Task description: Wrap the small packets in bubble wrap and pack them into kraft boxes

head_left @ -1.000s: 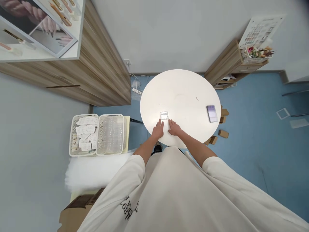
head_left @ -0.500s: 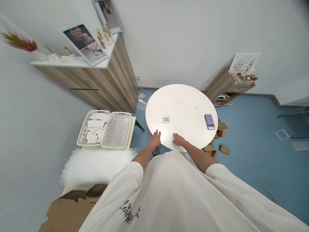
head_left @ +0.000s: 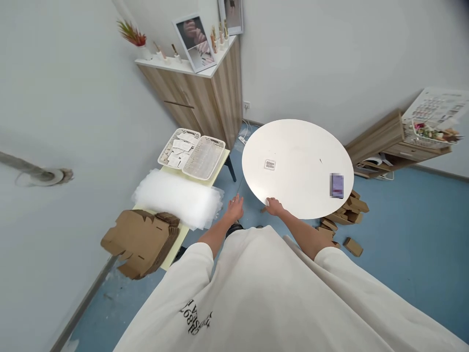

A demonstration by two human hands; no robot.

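My left hand [head_left: 235, 208] is held over the floor, left of the round white table [head_left: 296, 142]. Its fingers are spread and nothing is in it. Over the near left edge of that table is my right hand [head_left: 273, 207], fingers stretched forward and holding nothing visible; whether it touches the tabletop I cannot tell. Farther in on the tabletop lies a small clear-looking card or tray [head_left: 270, 165] with rows of greyish round marks. A purple-screened phone [head_left: 337, 186], blurred out, lies near the right edge.
To the left, a yellow table [head_left: 221, 166] bears a basket of white packets [head_left: 179, 151], a basket of clear plastic pieces [head_left: 205, 159], white bubble-like sheets [head_left: 176, 195] and flattened cardboard boxes [head_left: 141, 239]. Small brown boxes [head_left: 353, 246] lie on the floor at right. A wooden cabinet [head_left: 225, 93] stands behind.
The view has swung left, so the side table and its cardboard show more fully. My left hand now sits farther from the round table; my right hand has shifted to its edge.
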